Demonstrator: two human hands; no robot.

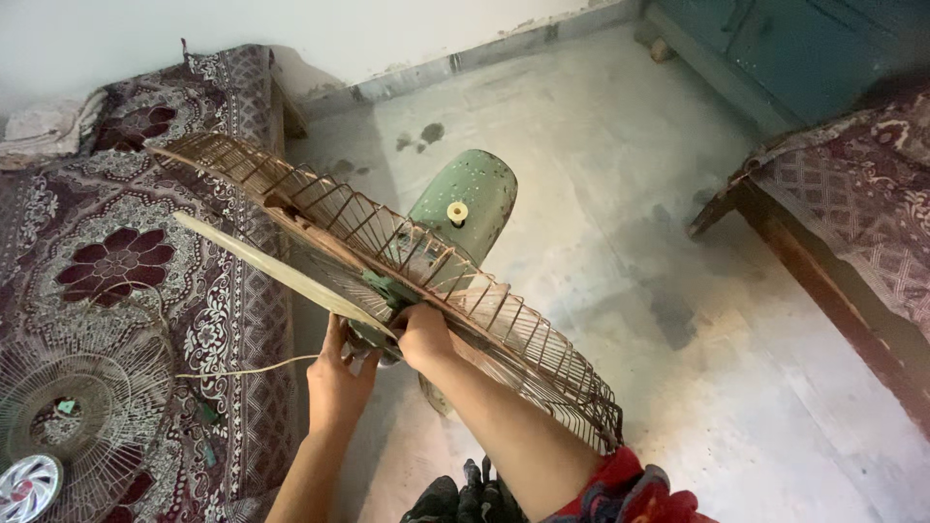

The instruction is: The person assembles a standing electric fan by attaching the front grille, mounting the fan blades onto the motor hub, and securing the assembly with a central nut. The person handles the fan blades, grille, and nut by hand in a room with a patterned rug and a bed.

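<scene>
Now both hands are at the fan's hub: left hand [334, 373] cups the hub from below, right hand [423, 334] is curled on it. Blade [276, 271] and rusty guard [387, 247] hide the fingertips; green motor [465, 203] sits behind.

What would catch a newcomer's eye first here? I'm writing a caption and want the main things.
In the middle, a rusty round wire fan guard with a cream fan blade in front of it and a green motor housing behind; the left hand and right hand grip at its hub. At lower left, a detached pale wire front grille lies on a maroon floral patterned bedspread.
</scene>
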